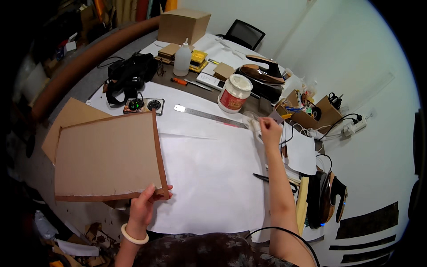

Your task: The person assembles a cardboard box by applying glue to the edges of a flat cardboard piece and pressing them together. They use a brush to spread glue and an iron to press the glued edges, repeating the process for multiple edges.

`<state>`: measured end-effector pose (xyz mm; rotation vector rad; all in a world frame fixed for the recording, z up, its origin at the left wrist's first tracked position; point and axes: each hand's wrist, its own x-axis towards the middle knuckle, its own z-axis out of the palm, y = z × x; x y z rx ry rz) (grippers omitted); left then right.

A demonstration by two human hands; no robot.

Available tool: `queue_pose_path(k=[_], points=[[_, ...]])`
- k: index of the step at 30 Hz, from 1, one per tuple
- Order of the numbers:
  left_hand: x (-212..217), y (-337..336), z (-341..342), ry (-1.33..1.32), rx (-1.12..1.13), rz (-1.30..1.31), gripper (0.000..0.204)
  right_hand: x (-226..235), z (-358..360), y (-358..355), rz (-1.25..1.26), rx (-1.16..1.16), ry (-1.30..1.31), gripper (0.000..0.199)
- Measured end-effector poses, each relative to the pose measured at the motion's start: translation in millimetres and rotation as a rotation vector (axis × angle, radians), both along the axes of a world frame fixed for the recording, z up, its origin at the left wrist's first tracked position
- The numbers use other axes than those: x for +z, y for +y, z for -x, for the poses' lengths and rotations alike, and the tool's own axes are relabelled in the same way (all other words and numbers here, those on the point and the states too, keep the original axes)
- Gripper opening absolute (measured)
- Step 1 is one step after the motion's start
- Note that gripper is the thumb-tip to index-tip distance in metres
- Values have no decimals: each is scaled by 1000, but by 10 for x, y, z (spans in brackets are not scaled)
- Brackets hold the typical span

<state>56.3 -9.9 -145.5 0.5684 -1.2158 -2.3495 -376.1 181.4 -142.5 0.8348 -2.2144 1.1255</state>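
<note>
One brown-edged board (106, 155), leftward from left fingers (148, 191) clamped on near-right corner, long axis crosswise; right fingers (267, 126) bunched together, farther off, contents uncertain.

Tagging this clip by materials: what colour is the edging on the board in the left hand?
The edging is brown, seen best in the head view.

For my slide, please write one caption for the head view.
Left hand holds a brown-edged board; right hand near a metal ruler.
</note>
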Motion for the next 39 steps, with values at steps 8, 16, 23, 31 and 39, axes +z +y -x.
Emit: queue_pose_path(k=[8, 16, 23, 31, 39], points=[[-80, -18, -106, -176, -147, 272, 20, 1128, 469, -634, 426, 163, -111, 24], [-20, 44, -150, -392, -337, 279, 36, 1140, 854, -1485, -465, -82, -144, 31], [-38, 41, -258, -319, -212, 254, 18, 956, 808, -1554, -538, -55, -163, 35], [-69, 43, -176, -69, -278, 158, 41, 1259, 911, -985, -10, 82, -275, 32], [-202, 66, -153, 23, -12, 73, 48, 1254, 520, -860, 292, 344, -256, 23]])
